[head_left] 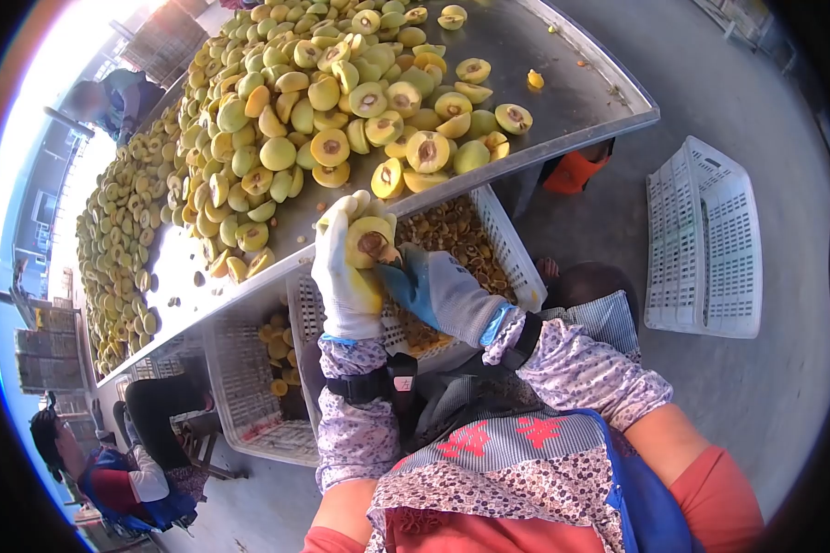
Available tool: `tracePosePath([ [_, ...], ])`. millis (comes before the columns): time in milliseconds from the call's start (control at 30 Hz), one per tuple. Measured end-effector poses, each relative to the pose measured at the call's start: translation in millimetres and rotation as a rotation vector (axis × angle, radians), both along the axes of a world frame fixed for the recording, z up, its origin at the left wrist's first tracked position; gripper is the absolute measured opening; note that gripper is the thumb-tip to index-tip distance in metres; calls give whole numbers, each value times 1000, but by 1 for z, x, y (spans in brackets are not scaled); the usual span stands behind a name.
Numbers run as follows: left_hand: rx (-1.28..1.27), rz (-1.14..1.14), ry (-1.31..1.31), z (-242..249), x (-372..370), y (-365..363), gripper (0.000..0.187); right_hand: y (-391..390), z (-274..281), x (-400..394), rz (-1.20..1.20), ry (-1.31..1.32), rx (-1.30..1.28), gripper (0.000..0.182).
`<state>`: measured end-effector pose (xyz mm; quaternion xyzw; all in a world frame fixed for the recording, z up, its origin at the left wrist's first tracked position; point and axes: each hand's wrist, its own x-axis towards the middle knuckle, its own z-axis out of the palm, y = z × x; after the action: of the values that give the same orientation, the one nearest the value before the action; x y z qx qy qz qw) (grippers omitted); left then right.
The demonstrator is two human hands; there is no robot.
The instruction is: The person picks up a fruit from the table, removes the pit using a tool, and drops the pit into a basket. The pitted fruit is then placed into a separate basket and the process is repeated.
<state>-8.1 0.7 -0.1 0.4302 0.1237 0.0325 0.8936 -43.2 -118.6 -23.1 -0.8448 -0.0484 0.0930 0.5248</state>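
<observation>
My left hand (344,281), in a white glove with yellow stains, is closed around a yellow-green peach half (364,229). Its cut face and brown pit cavity point up toward me. My right hand (447,293), in a blue and grey glove, presses its closed fingertips against the edge of the cavity. Whether those fingers hold a small tool is hidden. Both hands are just off the near edge of a metal table (549,60), above a white crate (526,276) of brown pits and scraps. A large heap of peach halves (286,101) covers much of the tabletop.
Another crate (226,378) with some fruit stands under the table at left. White stacked crates (705,244) are on the floor at right. One person (138,479) sits at lower left; another (124,101) is beyond the table. An orange item (576,172) is beneath the table edge.
</observation>
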Motion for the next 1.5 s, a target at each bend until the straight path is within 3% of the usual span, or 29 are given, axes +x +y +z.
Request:
tracePosePath([
  [100,18,-19,-106,-4,0,3,33,-1,3,0,-8,-1,-42,50],
  [167,103,-156,-117,0,0,10,36,-7,14,0,38,20,-115,49],
  [333,130,-143,-53,2,-2,14,37,-8,4,3,92,7,-224,48],
  [433,187,-169,-68,3,-3,13,39,-2,-14,1,51,22,-141,49],
  [500,224,-149,-82,3,-5,9,39,7,-29,-1,23,-50,122,50],
  [533,247,-130,-106,2,-6,8,40,11,-29,-4,22,-49,122,50],
  [600,271,-112,-131,2,-6,6,40,20,-28,-5,22,56,467,49],
  [733,255,-89,-296,-11,-1,7,36,18,-21,-2,30,130,503,47],
  [800,227,-104,-353,-6,2,5,38,10,-15,0,36,176,346,50],
  [867,138,-195,-156,10,-2,1,51,7,-21,2,20,146,228,52],
  [900,430,-147,-244,11,-6,-1,40,5,-21,2,4,119,113,53],
  [1000,261,-204,-13,8,0,7,38,-1,-13,-1,54,103,56,55],
  [1133,366,-161,-72,4,-1,8,39,-1,-15,0,81,104,1,51],
  [1233,302,-125,-30,6,-2,3,32,12,-29,-3,84,31,143,47],
  [1300,310,-120,-60,1,-1,4,32,21,-26,-10,56,120,461,49],
  [1400,310,-108,-115,-5,-2,5,34,26,-27,-7,52,181,558,44],
  [1500,247,-63,-156,2,-2,-3,37,22,-21,-7,12,144,493,45],
])
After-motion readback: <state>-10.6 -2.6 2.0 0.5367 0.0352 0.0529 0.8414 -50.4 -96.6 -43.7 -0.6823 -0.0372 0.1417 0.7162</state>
